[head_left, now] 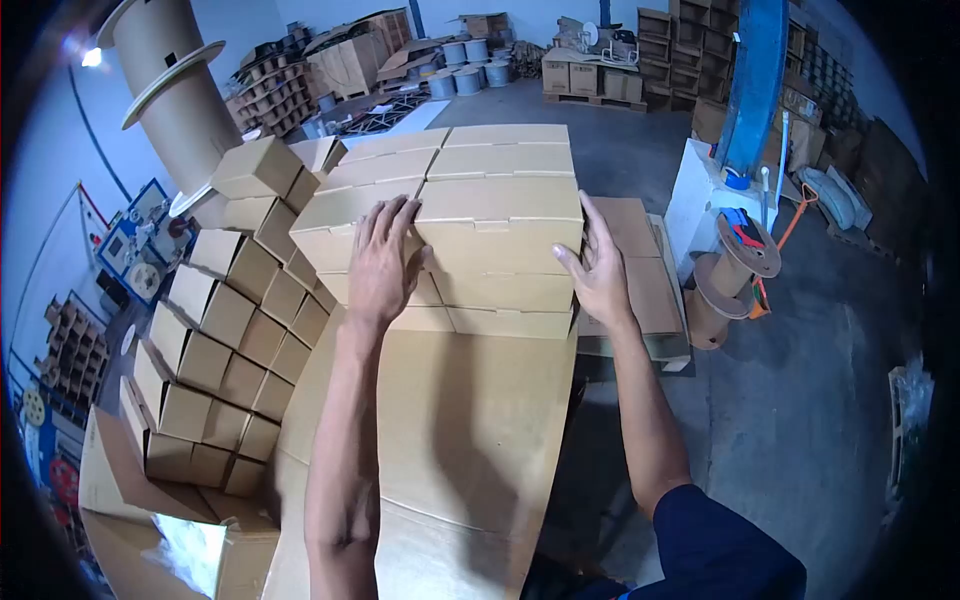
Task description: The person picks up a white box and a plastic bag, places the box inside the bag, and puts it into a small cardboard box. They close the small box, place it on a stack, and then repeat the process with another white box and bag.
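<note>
A stack of closed brown cardboard boxes stands in rows at the far end of a cardboard-topped surface. My left hand lies against the top front of the stack, near the seam between two upper boxes. Its fingers are stretched over the top edge and the thumb is apart. At the right end of the same layer, my right hand touches the box's side with straight fingers, its thumb spread toward the front corner. Neither hand is wrapped around a box.
More small boxes are stacked in steps at the left. Below them is an open carton with clear plastic. To the right stand a pallet with flat cardboard, cable spools and a blue column.
</note>
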### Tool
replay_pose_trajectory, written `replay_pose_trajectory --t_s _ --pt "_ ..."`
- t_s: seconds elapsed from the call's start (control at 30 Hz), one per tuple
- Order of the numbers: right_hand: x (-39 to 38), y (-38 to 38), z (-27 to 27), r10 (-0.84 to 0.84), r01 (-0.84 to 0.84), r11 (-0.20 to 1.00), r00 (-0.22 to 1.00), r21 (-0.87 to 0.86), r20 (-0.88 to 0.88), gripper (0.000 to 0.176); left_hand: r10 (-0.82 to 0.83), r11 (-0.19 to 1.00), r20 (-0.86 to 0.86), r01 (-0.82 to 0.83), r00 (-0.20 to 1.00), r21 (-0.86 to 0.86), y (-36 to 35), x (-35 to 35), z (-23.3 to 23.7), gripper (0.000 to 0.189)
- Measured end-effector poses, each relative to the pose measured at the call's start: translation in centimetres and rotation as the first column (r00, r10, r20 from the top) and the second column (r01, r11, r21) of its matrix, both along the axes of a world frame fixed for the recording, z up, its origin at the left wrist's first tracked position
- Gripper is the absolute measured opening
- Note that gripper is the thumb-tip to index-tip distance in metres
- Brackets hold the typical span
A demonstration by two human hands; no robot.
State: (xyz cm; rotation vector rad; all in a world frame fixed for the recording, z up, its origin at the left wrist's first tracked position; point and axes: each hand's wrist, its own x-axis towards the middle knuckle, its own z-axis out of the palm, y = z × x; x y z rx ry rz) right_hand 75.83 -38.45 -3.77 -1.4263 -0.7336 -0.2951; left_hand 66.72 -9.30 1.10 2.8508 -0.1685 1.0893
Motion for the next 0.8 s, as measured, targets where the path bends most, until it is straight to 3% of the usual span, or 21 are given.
replay_pose_trajectory --t_s 0.2,0.4,0.43,0.5,0.6,0.63,0.7,0.8 --pt "0.7 0.4 -0.4 -0.026 0.027 0.999 0.997 0.023 -0.075 0.077 0.073 0.997 0.044 -0.072 0.996 -0.035 -1.0 0.3 0.3 0.067" --pt "0.4 0.2 -0.4 -0.181 0.174 0.980 0.981 -0.092 -0.068 0.078 0.058 0.995 0.124 -0.047 0.991 -0.089 -0.8 1.3 -0.4 0.065" --pt "0.2 0.3 -0.4 -0.131 0.128 0.991 0.988 -0.049 -0.079 0.078 0.071 0.994 0.131 -0.060 0.989 -0.089 -1.1 1.0 -0.2 0.058" --pt "-0.9 0.5 0.1 -0.193 0.188 0.978 0.980 -0.085 -0.049 0.076 0.084 0.996 0.105 -0.084 0.991 0.003 -0.3 1.3 -0.7 0.068" --pt "-2.7 1.8 1.1 -0.594 0.628 0.760 0.776 -0.169 0.213 0.070 0.055 0.997 -0.035 -0.053 0.998 0.059 0.3 -0.7 0.6 0.091" --pt "-3.6 3.4 2.0 -0.590 0.605 0.797 0.774 0.009 0.227 0.060 0.066 0.992 0.053 -0.071 0.996 0.100 0.9 -1.5 1.3 0.084" --pt "-5.9 6.9 4.5 -0.512 0.507 0.856 0.808 0.100 0.292 0.049 0.100 0.991 0.106 -0.108 0.989 0.076 3.3 -2.5 3.2 0.079" --pt "-8.1 15.1 8.4 -0.162 0.161 0.986 0.914 0.035 0.371 0.041 0.209 0.972 0.091 -0.217 0.974 0.094 8.6 -3.9 7.0 0.067"
